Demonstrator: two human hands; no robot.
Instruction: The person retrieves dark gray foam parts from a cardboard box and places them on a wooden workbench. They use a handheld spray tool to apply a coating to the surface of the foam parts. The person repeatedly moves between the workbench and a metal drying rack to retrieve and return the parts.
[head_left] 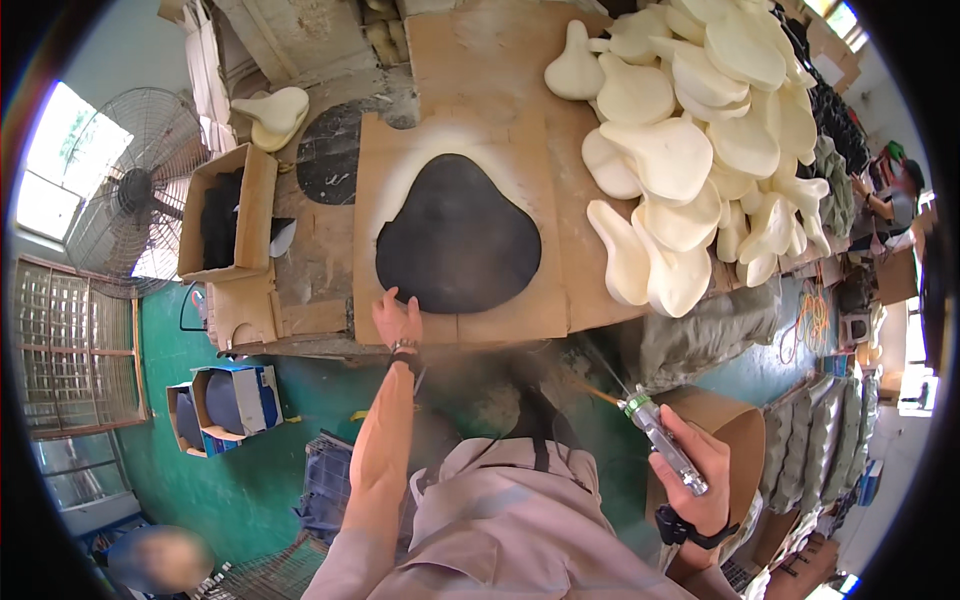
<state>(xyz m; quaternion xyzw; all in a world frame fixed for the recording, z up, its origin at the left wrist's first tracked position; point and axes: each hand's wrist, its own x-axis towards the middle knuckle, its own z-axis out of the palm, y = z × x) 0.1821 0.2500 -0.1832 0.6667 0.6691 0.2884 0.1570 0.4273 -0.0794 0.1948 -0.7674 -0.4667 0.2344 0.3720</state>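
Observation:
A dark saddle-shaped cover (457, 235) lies flat on a cardboard sheet (520, 150) ringed with pale overspray. My left hand (397, 319) rests at the near left edge of that dark piece, fingers spread on the cardboard. My right hand (693, 462) is drawn back to the lower right, closed around a spray gun (662, 440) whose nozzle points up-left toward the bench. A faint haze hangs between the nozzle and the bench edge.
A big heap of cream foam saddle pads (690, 130) fills the right of the bench. A cardboard box (228, 212) with dark pieces stands at the left, a pedestal fan (135, 190) beyond it. Another person (895, 195) works far right. Blue boxes (235, 400) sit on the green floor.

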